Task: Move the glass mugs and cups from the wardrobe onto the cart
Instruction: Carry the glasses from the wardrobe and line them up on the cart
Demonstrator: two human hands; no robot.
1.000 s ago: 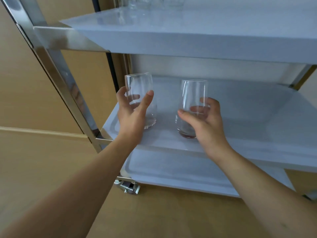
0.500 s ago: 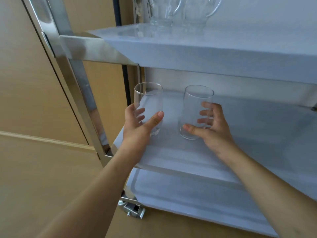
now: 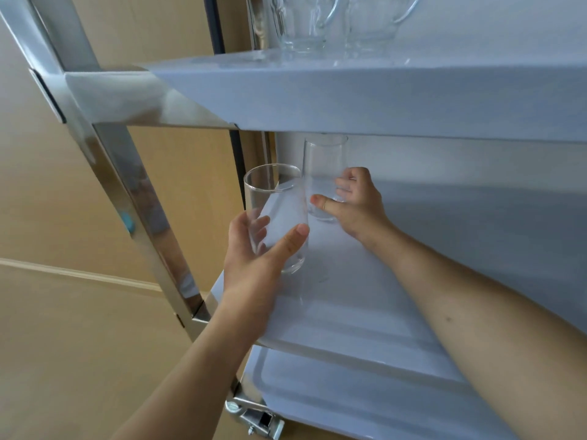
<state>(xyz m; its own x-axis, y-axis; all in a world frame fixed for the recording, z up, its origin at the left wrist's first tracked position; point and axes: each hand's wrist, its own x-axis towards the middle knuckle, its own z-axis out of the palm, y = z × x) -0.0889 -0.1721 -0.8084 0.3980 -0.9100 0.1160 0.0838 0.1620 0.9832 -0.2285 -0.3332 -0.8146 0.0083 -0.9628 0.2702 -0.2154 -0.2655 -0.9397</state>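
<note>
My left hand [image 3: 254,252] grips a clear glass tumbler [image 3: 275,204] upright, just above the front left of the cart's white middle shelf [image 3: 365,300]. Farther in, my right hand [image 3: 357,204] holds a second clear tumbler [image 3: 322,168] near the shelf's back left, under the top shelf; I cannot tell whether its base touches the shelf. Two glass mugs [image 3: 301,23] [image 3: 374,20] with handles stand on the white top shelf [image 3: 381,93].
The cart's chrome post [image 3: 127,192] and crossbar [image 3: 127,100] run along the left. A lower white shelf [image 3: 365,404] and a caster [image 3: 257,417] sit below. Tan wooden panels and floor lie to the left.
My right hand has carried its tumbler deeper toward the back of the middle shelf. My left hand and its tumbler have stayed near the front left. The view has tilted up.
</note>
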